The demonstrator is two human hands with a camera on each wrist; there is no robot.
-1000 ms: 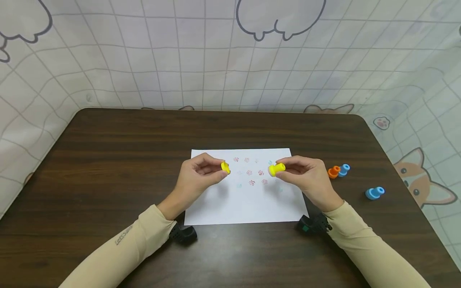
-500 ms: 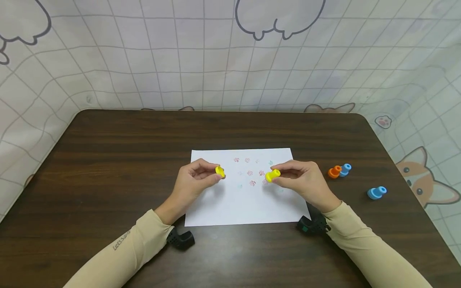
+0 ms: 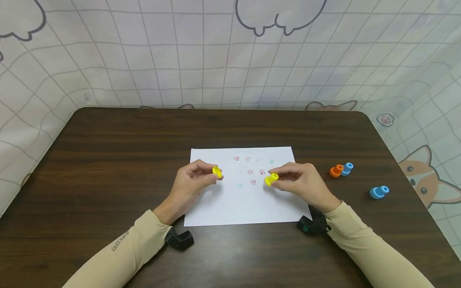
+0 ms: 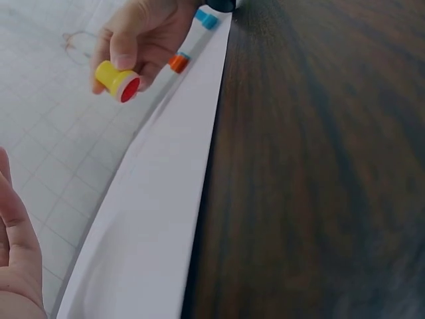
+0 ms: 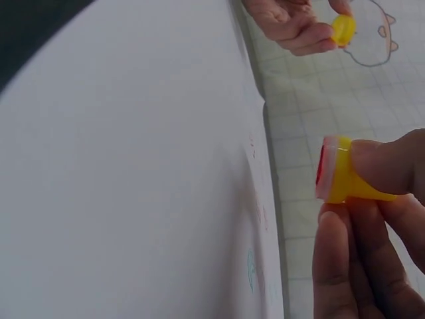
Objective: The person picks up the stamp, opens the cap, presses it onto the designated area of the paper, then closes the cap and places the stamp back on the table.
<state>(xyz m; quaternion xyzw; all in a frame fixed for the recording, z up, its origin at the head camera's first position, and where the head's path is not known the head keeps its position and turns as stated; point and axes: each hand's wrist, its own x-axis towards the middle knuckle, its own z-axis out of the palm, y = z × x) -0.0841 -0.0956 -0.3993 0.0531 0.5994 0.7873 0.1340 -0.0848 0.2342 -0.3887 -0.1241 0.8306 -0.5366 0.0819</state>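
Observation:
Above the left part of a white sheet of paper (image 3: 245, 208), my left hand (image 3: 185, 186) pinches a small yellow cap (image 3: 217, 172) between thumb and fingers. My right hand (image 3: 306, 182) holds a yellow toy stamp (image 3: 271, 179) over the paper's right side. In the left wrist view the red face of the stamp (image 4: 118, 81) is visible, with a pale rim around it. The right wrist view shows thumb and fingers around the stamp (image 5: 342, 173), tilted sideways and apart from the paper. Red, pink and teal prints (image 3: 250, 172) mark the sheet; my right hand hides some.
To the right of the paper, an orange stamp (image 3: 336, 171) and a blue stamp (image 3: 347, 169) stand side by side. Another blue stamp (image 3: 379, 192) is nearer the right edge of the dark wooden table (image 3: 126, 160). A white grid-patterned cloth (image 3: 216, 60) hangs behind.
Both hands have shifted slightly left and toward me, keeping hold of the cap and the stamp. The right hand came down a little in the view, and the stamp turned slightly.

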